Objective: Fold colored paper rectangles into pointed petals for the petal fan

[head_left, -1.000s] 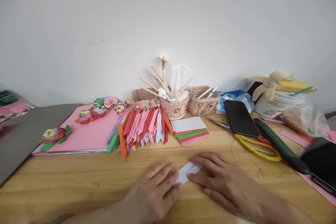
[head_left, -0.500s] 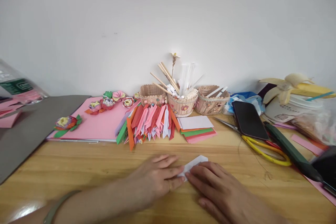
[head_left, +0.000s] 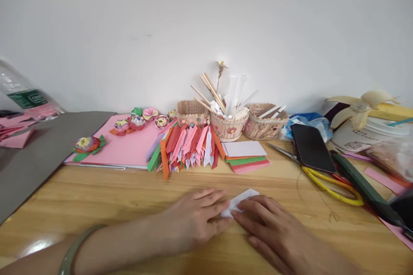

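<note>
A small folded piece of white paper (head_left: pixel 240 200) lies on the wooden table, low and right of the middle. My left hand (head_left: pixel 201 215) rests flat with its fingers spread, the fingertips touching the paper's left end. From the right, my right hand (head_left: pixel 271 225) bends over the paper, its fingertips pressing the lower fold against the table. Those fingers hide part of the paper's right side. Just beyond it sits a stack of coloured paper slips (head_left: pixel 247 154), white on top, beside a bunch of folded paper pieces (head_left: pixel 192 148) in red, pink, orange and white.
Small woven baskets (head_left: pixel 230 129) holding sticks and straws stand along the wall. Yellow-handled scissors (head_left: pixel 334 187), a phone (head_left: pixel 312 148) and a dark green tool (head_left: pixel 364 189) lie right. Paper flowers (head_left: pixel 87 146) sit on pink sheets (head_left: pixel 111 154) at left, by a grey mat (head_left: pixel 41 159).
The view has shifted slightly, so everything appears a little farther right. Both hands stay at the white paper, with hardly any movement relative to it.
</note>
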Available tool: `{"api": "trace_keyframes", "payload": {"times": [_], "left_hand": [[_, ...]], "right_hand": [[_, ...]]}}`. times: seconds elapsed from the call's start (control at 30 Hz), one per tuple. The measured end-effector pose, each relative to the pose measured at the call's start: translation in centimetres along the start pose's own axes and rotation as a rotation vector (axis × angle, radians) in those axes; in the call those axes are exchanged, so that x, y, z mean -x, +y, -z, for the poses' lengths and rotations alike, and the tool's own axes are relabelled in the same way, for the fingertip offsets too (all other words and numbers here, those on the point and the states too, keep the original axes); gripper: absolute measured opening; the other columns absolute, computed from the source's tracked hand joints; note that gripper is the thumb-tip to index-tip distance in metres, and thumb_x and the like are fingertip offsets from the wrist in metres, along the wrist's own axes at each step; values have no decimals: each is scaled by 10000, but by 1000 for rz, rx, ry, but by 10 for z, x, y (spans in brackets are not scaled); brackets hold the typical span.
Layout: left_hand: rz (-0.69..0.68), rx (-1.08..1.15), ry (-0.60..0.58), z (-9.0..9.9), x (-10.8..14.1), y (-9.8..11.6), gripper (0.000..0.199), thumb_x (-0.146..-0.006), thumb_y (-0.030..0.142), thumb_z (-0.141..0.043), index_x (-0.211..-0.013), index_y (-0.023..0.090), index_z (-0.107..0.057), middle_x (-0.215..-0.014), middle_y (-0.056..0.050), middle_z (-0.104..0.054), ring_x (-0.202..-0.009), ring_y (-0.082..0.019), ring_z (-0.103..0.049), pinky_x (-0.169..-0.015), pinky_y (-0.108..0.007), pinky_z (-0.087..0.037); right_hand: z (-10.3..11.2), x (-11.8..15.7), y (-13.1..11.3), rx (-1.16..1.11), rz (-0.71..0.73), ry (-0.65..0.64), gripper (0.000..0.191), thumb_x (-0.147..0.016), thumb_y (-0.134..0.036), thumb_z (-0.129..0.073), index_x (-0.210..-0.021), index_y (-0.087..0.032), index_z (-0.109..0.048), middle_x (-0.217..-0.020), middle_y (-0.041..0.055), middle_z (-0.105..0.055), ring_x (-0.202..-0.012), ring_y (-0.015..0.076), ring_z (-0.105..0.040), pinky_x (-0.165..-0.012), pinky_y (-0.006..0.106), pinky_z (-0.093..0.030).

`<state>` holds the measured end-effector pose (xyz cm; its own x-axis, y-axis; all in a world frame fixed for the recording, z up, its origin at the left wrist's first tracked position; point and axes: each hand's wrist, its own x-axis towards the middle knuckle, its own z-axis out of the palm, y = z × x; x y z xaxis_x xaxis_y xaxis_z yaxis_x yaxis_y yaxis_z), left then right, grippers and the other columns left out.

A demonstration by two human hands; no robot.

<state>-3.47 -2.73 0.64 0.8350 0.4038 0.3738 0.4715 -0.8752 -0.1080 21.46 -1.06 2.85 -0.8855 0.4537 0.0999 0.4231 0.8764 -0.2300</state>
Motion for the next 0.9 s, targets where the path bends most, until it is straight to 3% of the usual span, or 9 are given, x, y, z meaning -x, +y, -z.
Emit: {"api": "trace_keyframes", "payload": {"times": [0.33,0.43,0.53,0.6,0.7,0.8,0.9], "left_hand": [[-33,6,43,-8,2,-3,196,-961,206,-454,-1099,168,-587,-1173,-78,-629,-1132,-234,-549,-960,-353,-416],[-37,-10,60,-10,2,-3,183,-955,206,-470,-1094,179,-587,-1162,-68,-632,-1116,-231,-556,-952,-351,-419],[-41,-25,84,-10,0,-2,169,-956,196,-466,-1064,185,-596,-1129,-58,-646,-1080,-211,-574,-934,-345,-427],[-51,-36,87,-7,-2,-3,160,-957,196,-466,-1039,191,-603,-1112,-53,-653,-1068,-199,-579,-927,-344,-428],[-65,-49,94,-3,-3,-3,174,-965,190,-448,-1036,194,-606,-1115,-50,-653,-1070,-192,-574,-938,-359,-419],[-44,-48,146,-2,-2,-4,207,-967,158,-413,-977,167,-620,-1042,-53,-674,-1051,-191,-574,-962,-381,-404],[6,-28,181,-1,-3,-1,242,-938,109,-401,-847,151,-622,-842,-44,-675,-970,-189,-587,-922,-368,-429]], "right_hand": [[12,18,23,-44,-136,-37,335,-942,-317,-452,-1254,-324,-574,-1230,102,-554,-1145,269,-486,-912,477,-444],[13,25,29,-58,-203,43,315,-942,-313,-444,-1207,-296,-613,-1174,103,-579,-1116,262,-514,-904,466,-457],[13,26,32,-22,-239,219,307,-948,-280,-408,-1139,-250,-646,-1074,105,-626,-1031,243,-575,-842,426,-503],[12,22,28,21,-196,260,324,-949,-262,-402,-1197,-241,-608,-1113,105,-638,-1048,237,-585,-855,414,-506],[11,11,17,76,-61,115,383,-944,-287,-449,-1318,-229,-511,-1260,93,-597,-1180,240,-522,-959,412,-456],[8,2,9,118,11,59,342,-958,-271,-435,-1270,-193,-550,-1266,94,-595,-1182,231,-519,-969,392,-450],[4,-2,4,137,19,142,282,-962,-211,-405,-1148,-155,-610,-1128,111,-646,-1057,225,-568,-873,375,-488]]}}
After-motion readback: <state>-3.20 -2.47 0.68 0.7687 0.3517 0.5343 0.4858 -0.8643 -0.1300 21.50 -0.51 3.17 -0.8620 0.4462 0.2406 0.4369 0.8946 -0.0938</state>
